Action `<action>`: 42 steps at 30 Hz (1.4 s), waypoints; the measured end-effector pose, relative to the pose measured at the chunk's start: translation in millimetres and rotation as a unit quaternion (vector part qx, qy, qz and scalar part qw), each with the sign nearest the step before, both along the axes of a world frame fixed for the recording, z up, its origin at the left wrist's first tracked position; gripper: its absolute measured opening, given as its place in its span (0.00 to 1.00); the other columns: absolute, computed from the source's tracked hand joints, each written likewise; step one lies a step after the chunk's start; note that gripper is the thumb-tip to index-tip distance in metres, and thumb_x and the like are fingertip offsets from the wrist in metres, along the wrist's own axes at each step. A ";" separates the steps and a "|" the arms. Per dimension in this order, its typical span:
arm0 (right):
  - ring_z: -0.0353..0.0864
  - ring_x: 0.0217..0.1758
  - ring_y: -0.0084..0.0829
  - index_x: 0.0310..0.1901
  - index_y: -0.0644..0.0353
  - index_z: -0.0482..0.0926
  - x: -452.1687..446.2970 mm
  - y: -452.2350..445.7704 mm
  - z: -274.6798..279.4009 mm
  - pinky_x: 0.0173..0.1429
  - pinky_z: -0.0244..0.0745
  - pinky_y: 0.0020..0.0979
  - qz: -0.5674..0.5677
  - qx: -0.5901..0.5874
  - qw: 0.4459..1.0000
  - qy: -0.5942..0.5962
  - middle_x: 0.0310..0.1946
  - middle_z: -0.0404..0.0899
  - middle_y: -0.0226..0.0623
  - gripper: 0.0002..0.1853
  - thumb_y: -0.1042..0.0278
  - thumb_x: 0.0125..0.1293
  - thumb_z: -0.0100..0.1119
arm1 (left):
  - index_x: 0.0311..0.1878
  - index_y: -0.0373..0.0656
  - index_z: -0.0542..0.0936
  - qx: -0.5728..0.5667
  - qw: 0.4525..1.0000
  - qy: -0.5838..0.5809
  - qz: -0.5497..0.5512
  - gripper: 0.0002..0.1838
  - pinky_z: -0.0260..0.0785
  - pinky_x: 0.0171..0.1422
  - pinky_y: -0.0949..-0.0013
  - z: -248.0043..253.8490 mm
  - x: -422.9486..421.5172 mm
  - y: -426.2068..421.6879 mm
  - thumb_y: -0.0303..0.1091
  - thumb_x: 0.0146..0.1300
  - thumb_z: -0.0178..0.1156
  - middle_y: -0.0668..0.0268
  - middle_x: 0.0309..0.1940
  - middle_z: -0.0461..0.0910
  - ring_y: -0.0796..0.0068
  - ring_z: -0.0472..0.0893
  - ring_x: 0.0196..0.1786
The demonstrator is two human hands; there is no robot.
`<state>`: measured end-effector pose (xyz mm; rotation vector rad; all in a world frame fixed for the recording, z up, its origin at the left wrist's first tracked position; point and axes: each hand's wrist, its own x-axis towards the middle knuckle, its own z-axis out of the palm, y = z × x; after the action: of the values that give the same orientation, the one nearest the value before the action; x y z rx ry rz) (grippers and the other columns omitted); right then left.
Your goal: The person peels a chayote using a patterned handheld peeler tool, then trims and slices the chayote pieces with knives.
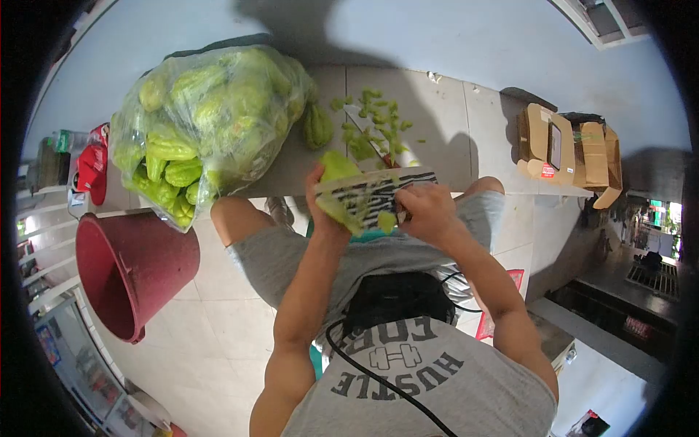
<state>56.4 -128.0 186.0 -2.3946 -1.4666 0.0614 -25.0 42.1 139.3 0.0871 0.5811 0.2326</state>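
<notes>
My left hand (328, 207) is wrapped round a pale green chayote (338, 166) in front of my lap. Against it lies a flat, zebra-striped panel (378, 191), with bits of green flesh stuck on its face. My right hand (429, 213) grips the right end of this panel; I cannot tell whether it is a blade, a slicer or a board. On the tiled bench just beyond lie scattered green chayote pieces (375, 109) around a knife (362, 120) with a pale blade and reddish handle.
A clear plastic bag (211, 109) full of chayotes stands at the left of the bench, with a loose chayote (318, 126) beside it. A dark red bucket (138, 269) is on the floor at left. Opened cardboard boxes (568, 153) sit at the right end.
</notes>
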 end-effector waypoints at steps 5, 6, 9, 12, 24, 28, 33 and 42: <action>0.82 0.30 0.34 0.29 0.51 0.75 -14.8 3.8 19.4 0.36 0.74 0.35 0.063 0.010 0.998 0.008 0.23 0.77 0.28 0.14 0.64 0.40 0.70 | 0.47 0.35 0.76 -0.007 0.995 -0.070 -0.066 0.28 0.78 0.49 0.56 -1.8 3.2 5.4 0.55 0.67 0.45 0.52 0.37 0.81 0.59 0.83 0.39; 0.82 0.30 0.34 0.29 0.51 0.75 -15.9 4.2 18.6 0.37 0.73 0.35 0.059 0.004 0.998 -0.002 0.23 0.77 0.28 0.14 0.63 0.40 0.70 | 0.47 0.35 0.76 -0.006 0.995 -0.071 -0.066 0.28 0.78 0.49 0.56 -1.8 3.7 5.3 0.55 0.67 0.45 0.52 0.37 0.81 0.59 0.83 0.39; 0.82 0.30 0.33 0.29 0.51 0.75 -18.0 3.7 16.3 0.37 0.73 0.35 0.057 0.003 0.998 -0.012 0.23 0.77 0.28 0.14 0.62 0.40 0.70 | 0.46 0.35 0.77 -0.015 0.995 -0.076 -0.060 0.28 0.78 0.48 0.57 0.1 4.3 3.4 0.55 0.67 0.45 0.52 0.36 0.82 0.60 0.83 0.38; 0.82 0.30 0.33 0.29 0.52 0.75 -18.9 2.2 15.0 0.37 0.73 0.35 0.052 -0.007 0.998 -0.018 0.23 0.78 0.29 0.14 0.62 0.41 0.69 | 0.45 0.36 0.78 -0.011 0.997 -0.053 -0.054 0.29 0.78 0.48 0.58 0.2 3.4 0.4 0.57 0.67 0.45 0.53 0.36 0.82 0.60 0.83 0.38; 0.81 0.28 0.37 0.27 0.53 0.74 -12.6 -0.7 16.6 0.34 0.74 0.38 0.048 -0.006 0.999 0.022 0.24 0.78 0.31 0.13 0.64 0.40 0.69 | 0.46 0.36 0.78 -0.063 0.990 -0.099 -0.076 0.29 0.78 0.50 0.55 -11.0 4.2 6.1 0.57 0.65 0.49 0.53 0.40 0.82 0.57 0.83 0.42; 0.80 0.29 0.36 0.27 0.53 0.72 -15.3 3.2 17.1 0.32 0.72 0.37 0.048 0.013 0.999 0.004 0.24 0.77 0.31 0.15 0.66 0.38 0.70 | 0.46 0.35 0.77 -0.059 0.987 -0.124 -0.079 0.29 0.79 0.49 0.53 -14.0 3.1 8.4 0.57 0.66 0.47 0.52 0.38 0.82 0.57 0.84 0.41; 0.79 0.29 0.37 0.27 0.53 0.73 1.7 -3.7 3.9 0.32 0.73 0.38 -0.006 -0.005 1.000 0.005 0.24 0.77 0.32 0.15 0.65 0.40 0.71 | 0.49 0.37 0.77 -0.017 0.998 -0.058 -0.007 0.29 0.78 0.52 0.54 -4.0 0.9 -7.7 0.57 0.67 0.46 0.55 0.41 0.82 0.58 0.83 0.43; 0.82 0.28 0.41 0.29 0.53 0.76 -10.6 -0.7 27.9 0.35 0.77 0.41 0.033 -0.029 0.997 0.062 0.23 0.80 0.34 0.12 0.66 0.41 0.69 | 0.50 0.40 0.77 -0.019 0.995 -0.078 -0.066 0.31 0.77 0.49 0.55 -0.4 2.1 2.1 0.61 0.61 0.54 0.55 0.37 0.82 0.60 0.83 0.39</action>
<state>45.8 -128.7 213.9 -2.3409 -1.5047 0.2681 -22.8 44.2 139.0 0.0694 0.4225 0.0976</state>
